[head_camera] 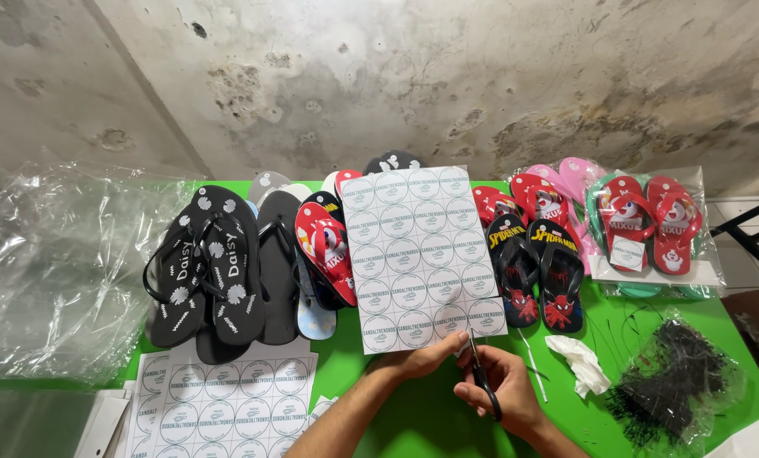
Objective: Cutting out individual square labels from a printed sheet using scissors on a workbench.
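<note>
on the green table (413, 416), near its front edge, the left hand (422, 358) pinches the bottom edge of a white sheet of round stickers (418, 254), fingers closed on the paper and holding it up so it stands in front of the rows of sandals. the right hand (496, 392) is wrapped around a pair of black-handled scissors (479, 373), whose blades point up and meet the sheet's lower right corner. a second sticker sheet (223, 405) lies flat on the table to the left, near the front corner. behind the held sheet, black flip-flops with white flower prints (206, 267) sit at the left, red and black cartoon sandals (322, 246) just beside them, and black sandals with a red figure (536, 276) to the right. farther right, red sandals wrapped in clear plastic (651, 225) rest near the table's edge. a crumpled white tissue (581, 363) lies right of the hands, a bag of black ties (672, 382) beyond it. loose clear plastic (49, 271) is heaped at the far left.
</note>
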